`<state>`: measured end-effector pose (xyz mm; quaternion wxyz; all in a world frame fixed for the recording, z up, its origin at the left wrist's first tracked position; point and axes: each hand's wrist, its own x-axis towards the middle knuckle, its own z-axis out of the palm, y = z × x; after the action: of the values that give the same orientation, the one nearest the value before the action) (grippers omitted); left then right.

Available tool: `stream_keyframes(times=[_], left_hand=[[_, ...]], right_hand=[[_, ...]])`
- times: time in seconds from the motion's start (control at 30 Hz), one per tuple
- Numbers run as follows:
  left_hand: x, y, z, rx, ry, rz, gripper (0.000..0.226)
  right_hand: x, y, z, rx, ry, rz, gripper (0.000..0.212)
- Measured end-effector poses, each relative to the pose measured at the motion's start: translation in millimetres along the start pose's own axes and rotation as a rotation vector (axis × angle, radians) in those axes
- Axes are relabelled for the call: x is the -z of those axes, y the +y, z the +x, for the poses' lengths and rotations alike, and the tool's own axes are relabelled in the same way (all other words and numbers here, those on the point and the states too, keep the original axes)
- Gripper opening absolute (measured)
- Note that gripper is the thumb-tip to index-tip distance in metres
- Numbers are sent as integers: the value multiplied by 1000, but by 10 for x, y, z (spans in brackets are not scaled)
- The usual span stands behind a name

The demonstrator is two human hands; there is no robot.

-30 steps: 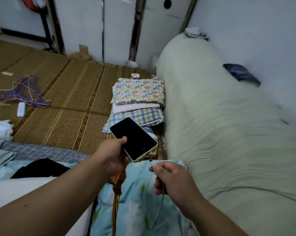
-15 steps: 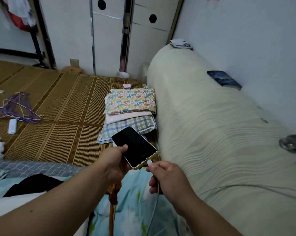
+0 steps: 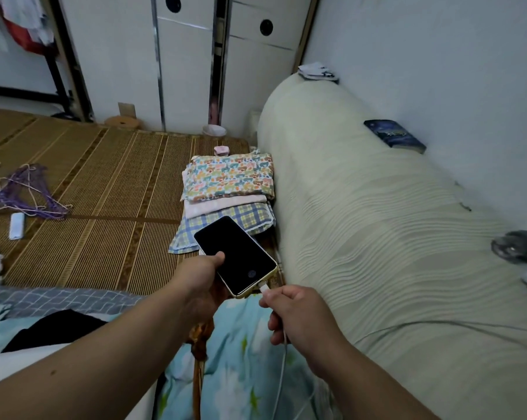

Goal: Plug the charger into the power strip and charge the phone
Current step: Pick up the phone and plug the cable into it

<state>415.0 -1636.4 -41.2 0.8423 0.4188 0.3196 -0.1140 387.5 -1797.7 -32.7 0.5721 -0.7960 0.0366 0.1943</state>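
**Cable at the phone's bottom edge**

From my head camera, no brand or writing can be read: the phone (image 3: pixel 236 256) shows a dark screen with only a small round mark near its lower end, and the cover of the dark blue book (image 3: pixel 394 136) lying on the pale bedding roll (image 3: pixel 377 237) is too blurred to read.

My left hand (image 3: pixel 200 278) grips the phone by its left side, thumb pressed on the glass and fingers wrapped under it, holding it tilted above the blue flowered quilt (image 3: pixel 241 359). My right hand (image 3: pixel 298 313) is closed in a pinch on the white plug (image 3: pixel 264 288) of the charging cable (image 3: pixel 282 365), with the plug's tip touching the phone's bottom edge. I cannot tell whether it sits fully in the port. The cable drops from under my right fist down across the quilt.

Just beyond the phone, a stack of folded cloths (image 3: pixel 229 183) lies on the woven mat (image 3: pixel 104 207). The power strip is out of view.
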Motion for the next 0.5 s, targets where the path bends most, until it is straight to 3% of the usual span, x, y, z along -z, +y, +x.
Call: stream_keyframes(times=[0.23, 0.5], left_hand=[[-57, -88, 98, -137, 28, 44, 17], [-34, -224, 103, -161, 18, 101, 19]], right_hand=[[38, -10, -10, -10, 18, 2, 27], [-4, 78, -39, -19, 29, -20, 29]])
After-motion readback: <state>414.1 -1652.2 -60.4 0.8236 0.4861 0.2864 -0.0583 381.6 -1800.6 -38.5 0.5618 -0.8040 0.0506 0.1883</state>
